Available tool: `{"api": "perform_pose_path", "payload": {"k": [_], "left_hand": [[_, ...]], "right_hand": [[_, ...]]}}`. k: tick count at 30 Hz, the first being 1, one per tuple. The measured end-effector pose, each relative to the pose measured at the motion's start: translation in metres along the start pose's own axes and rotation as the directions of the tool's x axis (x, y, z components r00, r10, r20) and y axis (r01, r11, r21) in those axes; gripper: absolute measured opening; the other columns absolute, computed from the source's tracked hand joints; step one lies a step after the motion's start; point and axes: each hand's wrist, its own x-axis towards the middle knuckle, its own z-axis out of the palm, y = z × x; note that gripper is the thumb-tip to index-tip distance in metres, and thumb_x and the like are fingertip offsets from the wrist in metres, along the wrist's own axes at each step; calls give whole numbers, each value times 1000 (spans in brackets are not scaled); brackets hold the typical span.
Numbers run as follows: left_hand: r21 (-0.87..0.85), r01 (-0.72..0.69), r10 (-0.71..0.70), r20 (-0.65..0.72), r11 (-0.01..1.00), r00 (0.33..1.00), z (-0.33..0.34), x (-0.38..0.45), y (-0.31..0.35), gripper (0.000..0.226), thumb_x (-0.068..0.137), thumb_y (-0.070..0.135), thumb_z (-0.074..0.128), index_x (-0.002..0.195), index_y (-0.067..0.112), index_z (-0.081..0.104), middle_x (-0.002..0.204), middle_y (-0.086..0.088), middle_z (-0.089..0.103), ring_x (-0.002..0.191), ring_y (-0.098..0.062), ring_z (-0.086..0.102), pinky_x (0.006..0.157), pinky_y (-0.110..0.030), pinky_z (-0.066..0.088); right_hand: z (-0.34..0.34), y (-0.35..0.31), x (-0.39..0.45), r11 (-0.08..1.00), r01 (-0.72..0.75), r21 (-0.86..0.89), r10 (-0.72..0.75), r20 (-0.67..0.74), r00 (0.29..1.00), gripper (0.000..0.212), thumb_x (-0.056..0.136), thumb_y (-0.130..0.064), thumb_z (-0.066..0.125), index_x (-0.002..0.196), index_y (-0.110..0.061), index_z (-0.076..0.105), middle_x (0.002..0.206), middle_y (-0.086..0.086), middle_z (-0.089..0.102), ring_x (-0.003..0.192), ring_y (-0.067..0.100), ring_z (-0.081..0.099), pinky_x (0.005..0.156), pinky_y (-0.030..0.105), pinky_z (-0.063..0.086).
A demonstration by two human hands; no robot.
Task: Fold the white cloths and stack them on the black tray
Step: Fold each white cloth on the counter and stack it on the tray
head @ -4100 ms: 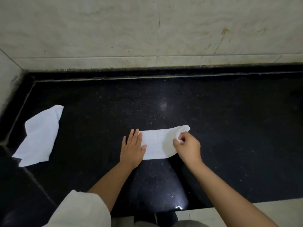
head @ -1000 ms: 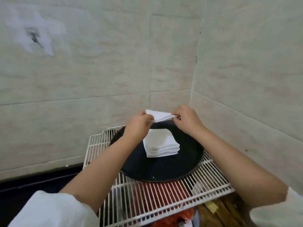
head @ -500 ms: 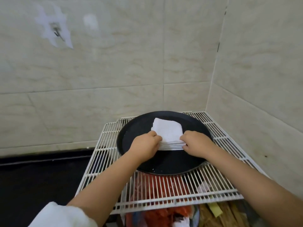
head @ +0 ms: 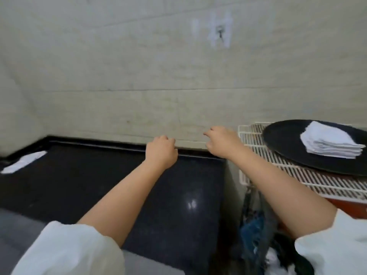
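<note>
A stack of folded white cloths (head: 332,143) sits on the black tray (head: 288,143), toward the tray's right side, at about 3 o'clock in the view. The tray rests on a white wire rack (head: 264,155) set against the tiled wall (head: 139,66), the rack's left edge standing beside the end of the black counter (head: 119,185). One more white cloth (head: 22,162), unfolded and blurred, lies flat on the counter at about 9 o'clock, near its back-left corner and well apart from the tray. Both hands hang in the air near the centre, above the counter's back edge, holding nothing. The left hand (head: 161,151), at about 12 o'clock from the middle of the counter, is curled into a loose fist with the knuckles up. The right hand (head: 222,142), just to its right and near the rack's left edge, has its fingers bent and slightly parted, thumb and forefinger apart. Bare forearms run back to white sleeves (head: 69,249) at 7 and 5 o'clock. Below the rack, blurred dark and blue things (head: 252,231) cannot be made out.
</note>
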Motion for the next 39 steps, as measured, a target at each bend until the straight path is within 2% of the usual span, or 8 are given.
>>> {"api": "perform_pose_path", "payload": {"k": [6,10,15,20,27,31,34,39], "left_hand": [[47,344,-344,-10,938,939,6,-92,-194,38,94,27,42,128,11,50,130,-11,50,123,-30,42,96,-39,39],[68,548,-549,-16,834,836,13,-146,-308,39,93,28,43,129,12,48,132,-11,50,125,-31,41,98,-40,37],[92,692,-692,-29,716,721,30,-179,-440,41,94,34,43,129,14,46,133,-10,48,126,-30,40,102,-41,34],[127,760,-764,-27,638,645,40,-169,-580,43,94,36,43,131,14,45,134,-11,48,126,-30,41,102,-41,34],[154,807,-819,35,571,573,59,-146,-750,43,94,34,43,131,12,46,133,-12,48,125,-30,43,101,-40,36],[163,819,-835,105,551,541,88,-137,-834,44,94,34,43,132,12,45,135,-12,47,126,-30,42,101,-41,37],[152,801,-815,136,578,563,114,-121,-897,43,94,33,43,132,12,45,133,-12,48,125,-30,43,101,-41,36],[134,692,-701,235,710,673,165,-73,-1003,42,95,33,43,131,11,46,131,-12,49,123,-30,44,100,-41,37]], "right_hand": [[31,-203,42,926,300,227,-306,-9,952,39,92,-23,44,131,-15,47,134,8,51,124,27,45,98,36,40],[55,-335,80,843,459,280,-486,34,873,43,91,-24,46,133,-17,44,141,7,45,128,27,43,102,41,39],[88,-477,137,759,560,330,-601,25,799,47,91,-29,48,135,-17,40,142,8,42,129,29,40,102,42,38],[124,-599,220,703,620,349,-670,33,742,47,91,-32,48,134,-15,41,141,8,43,129,29,39,101,43,38],[162,-733,334,668,603,436,-694,71,717,43,90,-25,49,131,-12,46,138,8,48,127,28,41,98,42,40],[209,-794,385,708,542,453,-664,165,729,41,90,-25,50,128,-9,49,132,11,54,120,30,49,98,46,44],[251,-832,420,765,466,445,-606,253,754,42,90,-25,50,129,-9,48,133,13,53,119,31,50,99,46,43],[320,-894,476,864,286,414,-443,358,822,41,90,-25,50,128,-9,49,131,14,53,116,30,53,96,45,46]]}}
